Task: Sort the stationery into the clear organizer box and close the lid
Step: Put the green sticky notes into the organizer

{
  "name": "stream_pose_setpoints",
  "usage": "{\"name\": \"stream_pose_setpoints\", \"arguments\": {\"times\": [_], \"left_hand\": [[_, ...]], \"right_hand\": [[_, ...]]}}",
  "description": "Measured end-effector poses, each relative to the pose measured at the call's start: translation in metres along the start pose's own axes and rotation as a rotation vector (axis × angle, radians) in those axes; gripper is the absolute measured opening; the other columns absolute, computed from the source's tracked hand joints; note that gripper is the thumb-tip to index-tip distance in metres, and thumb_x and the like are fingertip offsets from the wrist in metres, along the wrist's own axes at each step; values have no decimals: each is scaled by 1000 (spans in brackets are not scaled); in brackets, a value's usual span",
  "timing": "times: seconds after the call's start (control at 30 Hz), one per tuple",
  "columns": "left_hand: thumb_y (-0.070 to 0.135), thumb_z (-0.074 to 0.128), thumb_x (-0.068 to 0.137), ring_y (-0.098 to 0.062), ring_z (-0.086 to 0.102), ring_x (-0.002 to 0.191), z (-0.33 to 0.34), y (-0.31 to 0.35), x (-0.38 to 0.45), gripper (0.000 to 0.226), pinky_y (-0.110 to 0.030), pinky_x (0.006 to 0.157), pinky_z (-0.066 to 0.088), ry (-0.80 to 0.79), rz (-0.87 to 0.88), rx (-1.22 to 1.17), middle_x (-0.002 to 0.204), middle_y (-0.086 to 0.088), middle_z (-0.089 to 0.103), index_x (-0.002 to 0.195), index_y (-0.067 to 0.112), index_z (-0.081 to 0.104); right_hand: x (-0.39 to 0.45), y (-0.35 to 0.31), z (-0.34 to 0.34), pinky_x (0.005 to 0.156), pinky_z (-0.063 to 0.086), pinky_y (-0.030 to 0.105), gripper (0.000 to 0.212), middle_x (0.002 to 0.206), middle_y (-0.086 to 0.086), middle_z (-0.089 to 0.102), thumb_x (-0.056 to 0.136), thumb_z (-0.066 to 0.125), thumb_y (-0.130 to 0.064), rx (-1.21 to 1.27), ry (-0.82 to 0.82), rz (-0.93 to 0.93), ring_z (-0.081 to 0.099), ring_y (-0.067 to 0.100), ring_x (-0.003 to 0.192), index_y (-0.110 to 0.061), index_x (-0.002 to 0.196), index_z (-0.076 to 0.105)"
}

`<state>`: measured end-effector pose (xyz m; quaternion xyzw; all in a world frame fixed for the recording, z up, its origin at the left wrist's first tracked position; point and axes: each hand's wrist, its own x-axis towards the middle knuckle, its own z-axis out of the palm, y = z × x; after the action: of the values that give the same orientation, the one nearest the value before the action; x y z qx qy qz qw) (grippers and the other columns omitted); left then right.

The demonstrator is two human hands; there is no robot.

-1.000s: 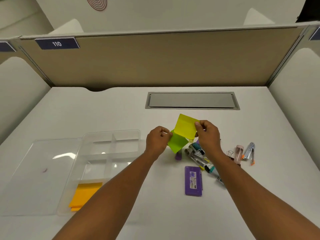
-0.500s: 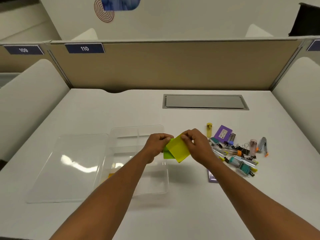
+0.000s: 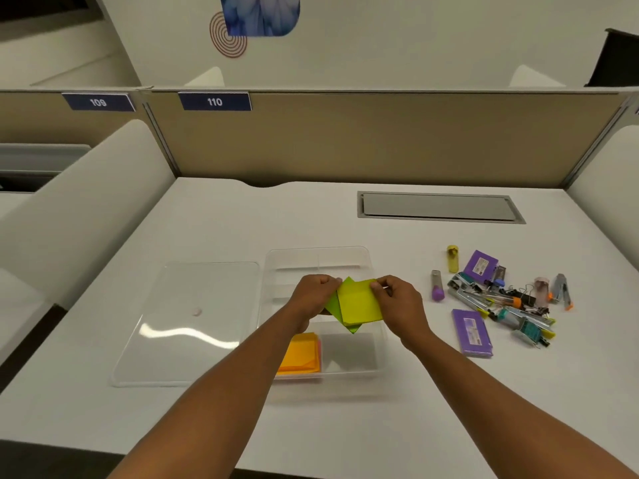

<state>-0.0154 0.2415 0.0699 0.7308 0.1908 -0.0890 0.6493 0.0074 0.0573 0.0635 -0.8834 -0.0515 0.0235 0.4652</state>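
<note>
Green sticky notes: pinched by left hand and right hand, fingers curled, apparently above clear organizer box; lid alongside.

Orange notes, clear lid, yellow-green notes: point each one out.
orange notes point(image 3: 300, 354), head view, middle of the top sheet.
clear lid point(image 3: 193, 323), head view, flat centre panel.
yellow-green notes point(image 3: 358, 303), head view, face of the upper sheet.

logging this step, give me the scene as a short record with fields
left hand: left hand pinches the green-yellow sticky notes
right hand: right hand pinches the same notes
notes position: held over the clear organizer box
in box: orange notes in the near left compartment
lid: clear lid off, flat on the desk left of the box
unsorted: stationery pile right of the box
</note>
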Motion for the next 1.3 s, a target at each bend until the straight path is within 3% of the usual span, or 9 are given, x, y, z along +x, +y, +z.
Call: {"name": "stream_pose_setpoints", "arguments": {"times": [0.13, 0.33, 0.47, 0.63, 0.73, 0.93, 1.07, 1.3], "left_hand": [[36, 59, 95, -18, 61, 87, -24, -8, -9, 18, -22, 58, 52, 3, 6, 42, 102, -4, 64, 97, 20, 68], [40, 64, 91, -18, 58, 92, -47, -17, -20, 25, -29, 70, 50, -44, 19, 145, 105, -1, 65, 101, 19, 72], [46, 65, 88, -25, 61, 100, -59, -24, -28, 34, -34, 76, 52, -76, 22, 145, 108, -4, 66, 103, 16, 72], [37, 69, 88, -24, 63, 97, -73, -33, -35, 24, -28, 67, 55, -82, 41, 139, 106, -5, 68, 100, 17, 73], [37, 70, 87, -22, 62, 97, -79, -37, -35, 24, -27, 66, 52, -57, 21, 166, 104, -4, 68, 99, 16, 74], [21, 59, 91, -15, 65, 90, -82, -48, -37, 16, -26, 71, 52, 213, 83, 108, 93, 8, 73, 86, 23, 74], [19, 56, 93, -14, 64, 87, -85, -50, -40, 18, -34, 79, 53, 322, 96, 70, 90, 3, 73, 87, 22, 73], [17, 55, 94, -17, 65, 85, -83, -48, -42, 18, -31, 76, 53, 406, 104, 54, 88, 0, 73, 97, 15, 73]], "right_hand": [[-11, -9, 13, 65, 38, 28, 23, 88, 2, 69, 99, 51, -34, -212, -41, -123, 57, 18, 77, -18, 97, 67], [-21, -29, 32, 67, 43, 31, 25, 92, 2, 70, 98, 50, -37, -390, -54, -270, 60, 21, 82, -21, 101, 69], [-27, -37, 48, 70, 46, 33, 27, 91, 3, 69, 98, 51, -38, -371, -110, -269, 60, 21, 83, -19, 101, 69], [-32, -43, 63, 70, 47, 32, 21, 87, 1, 70, 95, 59, -33, -195, -193, -216, 61, 18, 81, -16, 95, 72], [-32, -43, 67, 75, 55, 38, 18, 92, 0, 69, 94, 62, -28, -54, -308, -94, 64, 19, 83, -18, 105, 71], [-36, -36, 75, 80, 54, 40, 13, 89, 2, 72, 88, 69, -21, -11, -370, 77, 66, 20, 87, -15, 97, 76], [-44, -36, 85, 75, 53, 38, 12, 84, 2, 73, 87, 68, -21, -110, -305, 50, 65, 20, 81, -14, 89, 77], [-54, -45, 96, 72, 54, 33, 17, 87, 3, 74, 88, 61, -21, -240, -221, 2, 65, 21, 82, -17, 91, 77]]}}
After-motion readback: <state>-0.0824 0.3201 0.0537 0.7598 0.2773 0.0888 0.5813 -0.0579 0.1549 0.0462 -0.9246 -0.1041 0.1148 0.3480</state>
